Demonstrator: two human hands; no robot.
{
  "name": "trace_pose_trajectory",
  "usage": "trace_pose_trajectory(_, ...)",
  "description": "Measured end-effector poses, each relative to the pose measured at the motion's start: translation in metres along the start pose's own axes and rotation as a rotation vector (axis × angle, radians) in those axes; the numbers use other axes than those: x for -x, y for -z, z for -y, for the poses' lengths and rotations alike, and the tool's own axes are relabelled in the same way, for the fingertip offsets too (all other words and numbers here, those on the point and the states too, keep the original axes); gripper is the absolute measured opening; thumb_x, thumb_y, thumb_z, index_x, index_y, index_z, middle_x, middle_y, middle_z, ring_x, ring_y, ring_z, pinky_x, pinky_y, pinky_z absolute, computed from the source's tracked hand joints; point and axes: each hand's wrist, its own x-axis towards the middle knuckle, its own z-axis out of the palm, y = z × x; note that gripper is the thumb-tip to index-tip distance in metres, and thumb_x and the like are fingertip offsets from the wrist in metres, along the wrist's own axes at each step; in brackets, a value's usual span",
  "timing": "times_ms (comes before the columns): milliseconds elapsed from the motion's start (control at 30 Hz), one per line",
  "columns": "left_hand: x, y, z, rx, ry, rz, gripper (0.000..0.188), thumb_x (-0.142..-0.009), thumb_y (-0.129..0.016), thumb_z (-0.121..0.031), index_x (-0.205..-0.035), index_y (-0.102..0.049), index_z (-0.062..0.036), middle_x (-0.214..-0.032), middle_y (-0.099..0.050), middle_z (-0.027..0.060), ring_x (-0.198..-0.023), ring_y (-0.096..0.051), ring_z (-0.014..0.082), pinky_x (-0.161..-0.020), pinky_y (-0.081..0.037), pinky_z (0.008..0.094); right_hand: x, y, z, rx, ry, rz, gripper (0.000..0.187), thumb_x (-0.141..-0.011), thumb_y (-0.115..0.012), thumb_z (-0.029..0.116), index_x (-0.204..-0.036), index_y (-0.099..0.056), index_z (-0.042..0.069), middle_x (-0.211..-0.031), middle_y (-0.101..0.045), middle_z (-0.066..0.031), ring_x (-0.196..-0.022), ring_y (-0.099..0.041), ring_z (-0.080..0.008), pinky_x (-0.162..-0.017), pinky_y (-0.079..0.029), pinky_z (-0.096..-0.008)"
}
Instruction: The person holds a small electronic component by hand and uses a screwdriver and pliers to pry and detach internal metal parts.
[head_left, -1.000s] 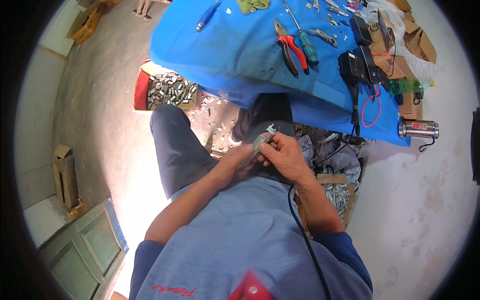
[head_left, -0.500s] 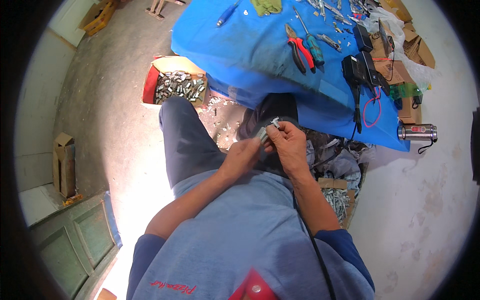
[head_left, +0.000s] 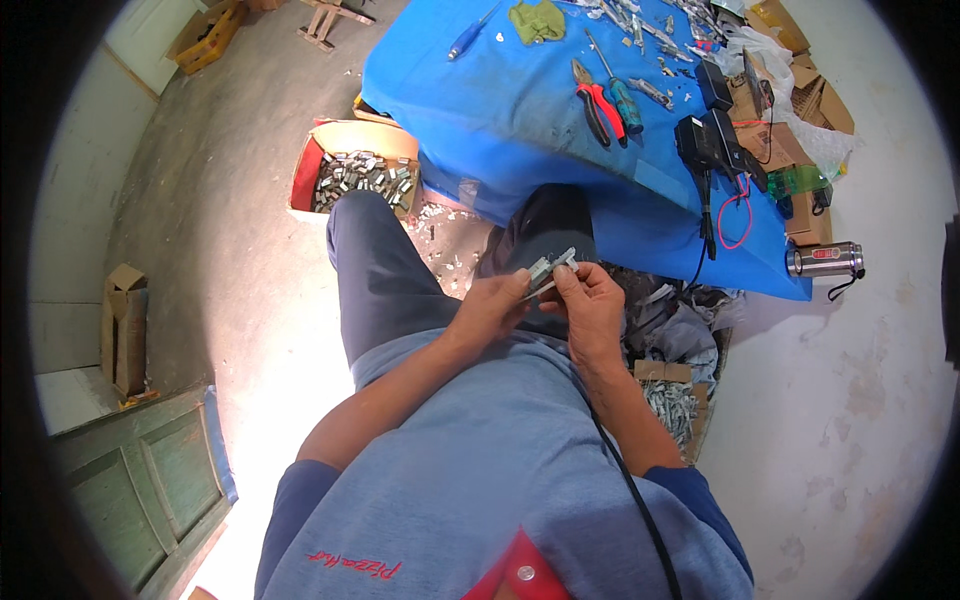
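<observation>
Two hands meet above the lap with small metal pieces

Both forearms come forward from the body, and the hands are near each other over the dark trousers [head_left: 385, 265]. The left hand [head_left: 492, 308] is closed around a narrow metal piece [head_left: 538, 271], which points upward and away. The right hand [head_left: 594, 308] pinches a small pale piece [head_left: 567, 258] between thumb and fingers, just beside the first one. In front is a table [head_left: 480, 115] with blue cover; on it lie red-handled pliers [head_left: 608, 117], a screwdriver [head_left: 627, 108] and a green cloth [head_left: 537, 20]. On the floor [head_left: 180, 240], at left, a box [head_left: 304, 178] contains many metal parts.
</observation>
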Motion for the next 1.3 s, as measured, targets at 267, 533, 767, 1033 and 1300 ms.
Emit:
trace_pose_trajectory(267,-0.001,-0.004,-0.001,0.15,0.083,0.138,0.05,-0.096,-0.048,-0.052,-0.083,-0.057,-0.0047,-0.061,-0.046,-0.0008,-0.048,-0.037,0.0079,-0.045,-0.029,0.0232,-0.001,0.018,0.015,0.17,-0.024,0.18,0.014,-0.09,-0.066,0.015,-0.091,-0.062,0.001,-0.081,-0.066,-0.0045,-0.07,-0.062,-0.0077,-0.06,-0.051,-0.0209)
trace_pose_trajectory(533,-0.001,-0.012,0.002,-0.079,-0.019,0.197,0.056,-0.096,-0.047,-0.056,-0.089,-0.062,-0.0028,-0.062,-0.048,-0.0015,-0.05,-0.039,0.0061,-0.045,-0.029,0.0219,0.011,0.029,0.018,0.212,-0.061,0.183,0.025,-0.092,-0.063,0.017,-0.108,-0.055,0.0,-0.087,-0.066,-0.0059,-0.073,-0.062,-0.0092,-0.062,-0.051,-0.022)
trace_pose_trajectory(767,0.0,-0.015,0.006,-0.176,-0.114,0.15,0.053,-0.097,-0.047,-0.054,-0.089,-0.063,-0.0032,-0.062,-0.048,-0.0019,-0.049,-0.04,0.0052,-0.043,-0.028,0.0204,0.013,0.037,0.008,0.128,0.044,0.209,0.026,-0.095,-0.057,0.016,-0.115,-0.055,0.0,-0.091,-0.066,-0.0074,-0.077,-0.064,-0.0113,-0.065,-0.053,-0.0237)
trace_pose_trajectory(1033,-0.003,-0.015,0.011,-0.184,-0.158,0.102,0.052,-0.094,-0.053,-0.054,-0.089,-0.062,-0.0038,-0.062,-0.049,-0.0021,-0.05,-0.04,0.0049,-0.043,-0.028,0.0203,0.014,0.038,0.002,0.028,0.05,0.195,0.028,-0.097,-0.055,0.016,-0.117,-0.053,-0.003,-0.094,-0.066,-0.009,-0.077,-0.066,-0.0141,-0.064,-0.055,-0.026)
trace_pose_trajectory(1300,-0.005,-0.012,0.02,-0.172,-0.219,0.142,0.049,-0.095,-0.052,-0.052,-0.084,-0.06,-0.0049,-0.063,-0.048,-0.0029,-0.052,-0.04,0.005,-0.046,-0.03,0.0211,0.005,0.04,0.009,0.103,-0.006,0.193,0.021,-0.096,-0.057,0.017,-0.108,-0.06,0.0,-0.09,-0.067,-0.0062,-0.074,-0.065,-0.0126,-0.064,-0.054,-0.0249)
